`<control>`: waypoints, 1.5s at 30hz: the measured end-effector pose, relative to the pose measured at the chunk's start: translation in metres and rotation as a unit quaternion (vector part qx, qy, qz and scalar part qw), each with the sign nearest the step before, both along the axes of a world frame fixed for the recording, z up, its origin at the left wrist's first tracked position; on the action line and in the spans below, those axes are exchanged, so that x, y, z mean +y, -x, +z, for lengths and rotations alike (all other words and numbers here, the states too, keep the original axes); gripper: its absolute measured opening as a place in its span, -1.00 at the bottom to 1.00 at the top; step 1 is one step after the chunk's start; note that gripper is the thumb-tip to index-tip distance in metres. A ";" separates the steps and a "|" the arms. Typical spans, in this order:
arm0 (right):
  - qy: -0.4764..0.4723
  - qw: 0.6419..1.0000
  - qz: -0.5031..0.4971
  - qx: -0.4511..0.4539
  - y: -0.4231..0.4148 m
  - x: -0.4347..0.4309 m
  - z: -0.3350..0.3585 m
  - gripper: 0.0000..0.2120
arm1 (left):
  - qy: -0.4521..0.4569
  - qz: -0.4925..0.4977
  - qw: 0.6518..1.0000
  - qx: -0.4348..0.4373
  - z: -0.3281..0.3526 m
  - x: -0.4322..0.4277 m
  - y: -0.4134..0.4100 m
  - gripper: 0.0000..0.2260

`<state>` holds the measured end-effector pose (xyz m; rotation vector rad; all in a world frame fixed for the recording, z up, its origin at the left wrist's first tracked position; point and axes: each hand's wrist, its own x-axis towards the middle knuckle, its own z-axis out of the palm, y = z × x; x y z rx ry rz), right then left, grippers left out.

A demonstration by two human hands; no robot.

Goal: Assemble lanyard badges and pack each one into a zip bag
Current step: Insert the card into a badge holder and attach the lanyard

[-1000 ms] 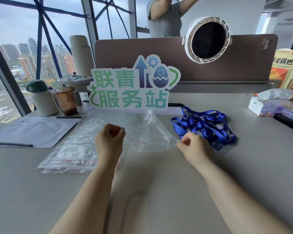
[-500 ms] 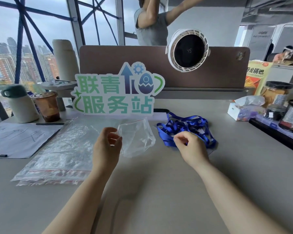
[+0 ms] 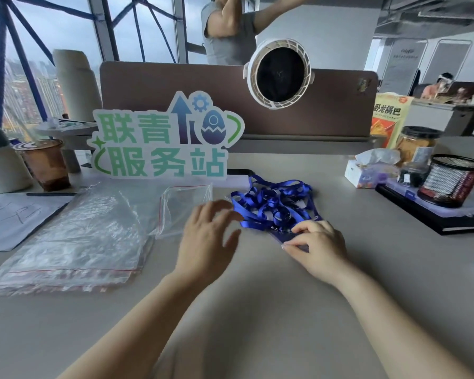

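One zip bag (image 3: 186, 212), mouth leftward; right grip (image 3: 318, 248) on badge (image 3: 283, 237).

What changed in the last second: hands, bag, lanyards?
Both hands let go of the zip bag they had stretched between them; it now lies on the table beside the bag stack. The left hand, open, moved right toward the lanyards. The right hand moved to their near edge and pinches it. Stack, lanyards and sign stayed put.
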<state>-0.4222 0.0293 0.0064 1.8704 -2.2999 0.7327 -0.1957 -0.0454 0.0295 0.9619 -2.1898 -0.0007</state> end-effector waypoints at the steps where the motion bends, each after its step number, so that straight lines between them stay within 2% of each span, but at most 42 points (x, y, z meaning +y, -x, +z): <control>1: 0.011 1.000 0.017 -0.023 0.000 0.003 -0.003 -0.89 | -0.036 -0.033 0.998 -0.026 -0.003 0.004 0.008 -0.74; 3: 0.045 0.993 0.036 -0.101 0.002 0.011 -0.008 -0.94 | -0.102 -0.082 0.990 -0.060 -0.011 0.011 0.022 -0.66; 5: 0.088 0.986 0.017 -0.144 0.008 0.012 -0.010 -0.91 | -0.110 -0.102 0.982 -0.117 -0.020 0.018 0.034 -0.48; 7: 0.099 0.990 -0.020 -0.097 0.011 0.010 -0.008 -0.80 | -0.107 -0.115 0.969 -0.193 -0.025 0.024 0.042 -0.45; 10: 0.049 0.997 -0.042 -0.037 0.009 0.006 -0.003 -0.67 | -0.125 -0.125 0.949 -0.260 -0.025 0.028 0.043 -0.53; 12: 0.028 0.998 -0.045 -0.021 0.006 0.006 -0.003 -0.71 | -0.126 -0.112 0.952 -0.256 -0.022 0.025 0.036 -0.54; 15: 0.062 0.998 -0.033 0.003 0.008 0.007 -0.007 -0.84 | -0.118 -0.052 0.966 -0.226 -0.018 0.021 0.024 -0.52; 17: 0.074 0.997 -0.030 -0.013 0.006 0.009 -0.007 -0.88 | -0.170 0.002 0.973 -0.158 -0.015 0.022 0.021 -0.55; 19: 0.081 0.995 -0.036 -0.037 -0.001 0.007 -0.003 -0.87 | -0.197 0.046 0.975 -0.093 -0.013 0.024 0.022 -0.46; 22: 0.044 0.996 -0.068 -0.030 -0.010 -0.005 -0.001 -0.70 | -0.195 0.079 0.969 -0.128 -0.015 0.028 0.028 -0.26; 24: 0.007 0.996 -0.084 -0.005 -0.010 -0.011 -0.002 -0.71 | -0.203 0.092 0.960 -0.166 -0.015 0.028 0.029 -0.22; 27: 0.018 0.997 -0.077 -0.020 -0.007 -0.009 -0.004 -0.88 | -0.217 0.083 0.958 -0.168 -0.013 0.024 0.023 -0.37; 31: 0.070 0.995 -0.023 -0.075 -0.004 -0.001 -0.007 -0.94 | -0.279 0.069 0.948 -0.134 -0.008 0.018 0.010 -0.55; 34: 0.161 0.965 -0.003 -0.208 -0.004 0.006 -0.001 -0.94 | -0.292 0.087 0.943 -0.133 -0.005 0.018 0.006 -0.53; 37: 0.209 0.908 -0.011 -0.362 -0.013 0.008 0.012 -0.93 | -0.268 0.104 0.943 -0.170 -0.005 0.024 0.008 -0.46; 39: 0.230 0.878 0.000 -0.421 -0.018 0.007 0.016 -0.94 | -0.260 0.109 0.939 -0.196 -0.004 0.025 0.011 -0.39; 42: 0.251 0.835 0.037 -0.489 -0.026 0.006 0.020 -0.93 | -0.280 0.110 0.934 -0.193 0.000 0.021 0.014 -0.37; 45: 0.272 0.769 0.076 -0.573 -0.029 0.007 0.028 -0.89 | -0.312 0.109 0.928 -0.172 0.002 0.018 0.014 -0.33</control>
